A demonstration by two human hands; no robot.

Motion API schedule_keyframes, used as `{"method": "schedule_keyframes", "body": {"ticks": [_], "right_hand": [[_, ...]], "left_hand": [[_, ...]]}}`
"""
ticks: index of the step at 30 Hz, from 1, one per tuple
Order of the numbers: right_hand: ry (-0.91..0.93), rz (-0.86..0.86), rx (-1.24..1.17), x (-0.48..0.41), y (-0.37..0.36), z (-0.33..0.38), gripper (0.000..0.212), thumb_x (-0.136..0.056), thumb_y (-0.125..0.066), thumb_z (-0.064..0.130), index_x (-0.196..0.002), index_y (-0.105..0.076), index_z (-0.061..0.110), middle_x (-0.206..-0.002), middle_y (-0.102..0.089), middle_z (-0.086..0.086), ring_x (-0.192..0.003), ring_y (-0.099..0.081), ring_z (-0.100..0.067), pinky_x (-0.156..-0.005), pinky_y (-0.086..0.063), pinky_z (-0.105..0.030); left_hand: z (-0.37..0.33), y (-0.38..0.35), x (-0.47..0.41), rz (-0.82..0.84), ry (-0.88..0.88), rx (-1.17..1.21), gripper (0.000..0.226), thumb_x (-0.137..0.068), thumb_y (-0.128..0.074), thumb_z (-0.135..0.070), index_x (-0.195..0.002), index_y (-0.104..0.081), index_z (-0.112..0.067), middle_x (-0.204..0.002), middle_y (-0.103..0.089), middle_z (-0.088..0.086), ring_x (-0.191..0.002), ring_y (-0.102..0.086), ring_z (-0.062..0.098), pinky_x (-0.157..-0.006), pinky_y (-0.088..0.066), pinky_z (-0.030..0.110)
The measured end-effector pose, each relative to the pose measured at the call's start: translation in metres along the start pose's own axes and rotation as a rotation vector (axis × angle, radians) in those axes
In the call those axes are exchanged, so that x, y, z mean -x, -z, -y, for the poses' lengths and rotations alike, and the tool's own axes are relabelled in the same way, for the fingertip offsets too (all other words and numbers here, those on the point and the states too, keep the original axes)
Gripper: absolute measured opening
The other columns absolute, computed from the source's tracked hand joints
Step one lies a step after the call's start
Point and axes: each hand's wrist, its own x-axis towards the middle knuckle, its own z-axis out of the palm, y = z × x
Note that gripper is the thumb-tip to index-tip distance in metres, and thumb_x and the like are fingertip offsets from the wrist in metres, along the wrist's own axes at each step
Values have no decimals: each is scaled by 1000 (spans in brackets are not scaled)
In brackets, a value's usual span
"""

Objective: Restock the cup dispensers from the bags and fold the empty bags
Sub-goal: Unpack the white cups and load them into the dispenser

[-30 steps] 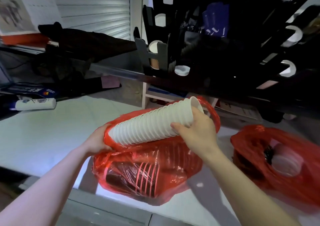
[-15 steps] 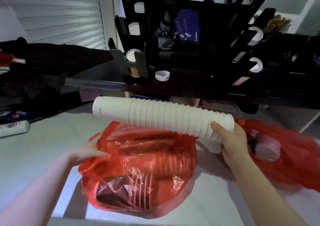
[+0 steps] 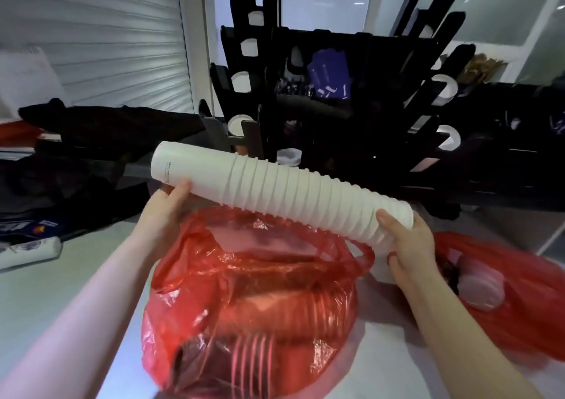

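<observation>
Cup stack (image 3: 281, 193) — a long sleeve of nested white cups — was held in the air above the near red bag (image 3: 250, 307), clear of the plastic. It ran across the scene on a slant: the left end was higher and farther, the right end lower and nearer.

Hands: one at each end, both holding. The left hand (image 3: 165, 212) came up under the closed base end with its thumb on the near side. Its other fingers were hidden behind the cups. The right hand (image 3: 409, 245) wrapped the open rim end, thumb on top.

Step in hand, as judged: carrying the sleeve to a slot in the black dispenser rack (image 3: 336, 123) at the far side of the counter (image 3: 46, 291).

- Light inward pressure from both ends should stop the nested cups sliding apart; the stack sagged a little mid-length.
- Several slots showed white discs. A slot with room and a matching width looked the better choice.
- Which end the slot takes first could not be told.
- The bag's handles stood just below the right end, so lifting before swinging should avoid a snag.

A second red bag (image 3: 519, 291) lay on the right, near the right hand — its pale contents were too blurred to name.
</observation>
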Motion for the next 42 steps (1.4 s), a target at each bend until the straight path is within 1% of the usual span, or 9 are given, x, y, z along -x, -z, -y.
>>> {"method": "schedule_keyframes", "body": {"ticks": [3, 6, 8, 12, 17, 24, 27, 32, 42], "right_hand": [[33, -3, -42, -13, -14, 16, 50, -77, -73, 10, -123, -55, 13, -109, -66, -5, -95, -68, -22, -65, -56, -32], [91, -6, -78, -28, -25, 35, 53, -78, -73, 10, -127, -52, 11, -118, -63, -8, -101, -65, -24, -71, -55, -35], [138, -19, -109, -37, -30, 51, 50, -78, -73, 11, -123, -52, 12, -115, -64, -7, -95, -68, -19, -67, -56, -33], [278, -56, -46, -57, -32, 83, 53, -72, -76, 26, -119, -53, 18, -110, -64, 0, -94, -67, -14, -70, -55, -30], [415, -114, 170, -98, -37, 146, 41, -87, -62, 33, -126, -49, 27, -109, -59, 9, -100, -59, -13, -77, -50, -31], [363, -79, 481, -173, -32, 218, 33, -91, -56, 32, -115, -57, 10, -110, -61, -9, -92, -59, -24, -70, -47, -33], [353, -43, 470, -201, -29, 237, 23, -88, -61, 22, -104, -62, 7, -102, -65, -17, -89, -61, -31, -76, -50, -42], [402, -7, 522, -236, -28, 266, 3, -84, -60, 13, -86, -58, 10, -75, -58, -3, -64, -52, -16, -55, -36, -28], [257, 83, 921, -323, -24, 282, 9, -79, -60, 3, -86, -61, 0, -76, -54, -10, -70, -48, -20, -62, -34, -25]], "left_hand": [[-30, -35, 1, 100, -30, 282, 78, -75, -67, -50, -135, -42, -5, -109, -66, 9, -91, -69, 21, -76, -58, 38], [-61, -68, -2, 184, -86, 373, 105, -56, -81, -58, -137, -38, -7, -100, -63, 4, -84, -68, 16, -85, -56, 45], [-82, -87, -6, 253, -99, 441, 108, -53, -83, -57, -140, -37, -12, -111, -61, 5, -97, -64, 21, -88, -53, 49], [-115, -116, -29, 322, -154, 555, 73, -78, -63, -35, -143, -37, -16, -130, -54, 9, -105, -63, 25, -82, -55, 48], [-165, -163, -56, 432, -314, 516, 40, -79, -65, -30, -119, -60, -27, -120, -67, 1, -114, -61, 25, -79, -56, 41], [-229, -232, -95, 396, -403, 428, 88, -42, -92, -43, -120, -54, -29, -122, -64, -2, -114, -60, 23, -76, -56, 41], [-246, -258, -106, 371, -459, 394, 79, -48, -86, -39, -119, -54, -29, -118, -64, -7, -115, -59, 20, -75, -57, 39], [-270, -295, -126, 364, -552, 345, 68, -54, -81, -38, -116, -56, -31, -116, -65, -9, -111, -60, 16, -76, -57, 38], [-286, -369, -158, 225, -717, 176, 61, -63, -79, -33, -116, -51, -24, -110, -61, -4, -98, -62, 14, -65, -58, 28]]}}
